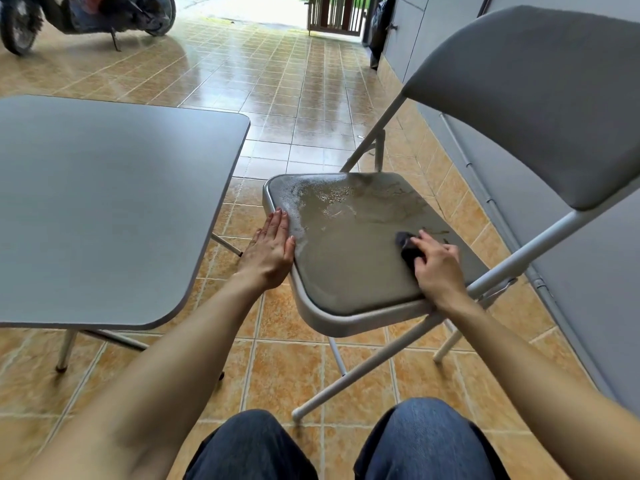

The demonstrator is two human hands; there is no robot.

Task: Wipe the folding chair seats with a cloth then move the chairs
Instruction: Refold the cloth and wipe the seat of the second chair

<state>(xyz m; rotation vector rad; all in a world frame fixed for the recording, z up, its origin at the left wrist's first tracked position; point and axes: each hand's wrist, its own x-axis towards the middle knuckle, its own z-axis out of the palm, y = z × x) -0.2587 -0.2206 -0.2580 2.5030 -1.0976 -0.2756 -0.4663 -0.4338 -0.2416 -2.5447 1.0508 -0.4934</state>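
Observation:
A grey folding chair [519, 81] stands unfolded in front of me, its backrest to the right. Its seat [349, 237] is wet and streaked, with droplets towards the far left corner. My right hand [438, 268] presses a small dark cloth [407, 249] onto the right part of the seat, near the frame tube. Flat against the seat's left edge rests my left hand [272, 251], fingers straight and together, holding nothing.
A grey folding table [104, 202] stands close on the left, its corner near the chair. A grey wall [554, 271] runs behind the chair on the right. A motorbike [86, 15] is parked far left, a gate [336, 13] at the back. Tiled floor is wet.

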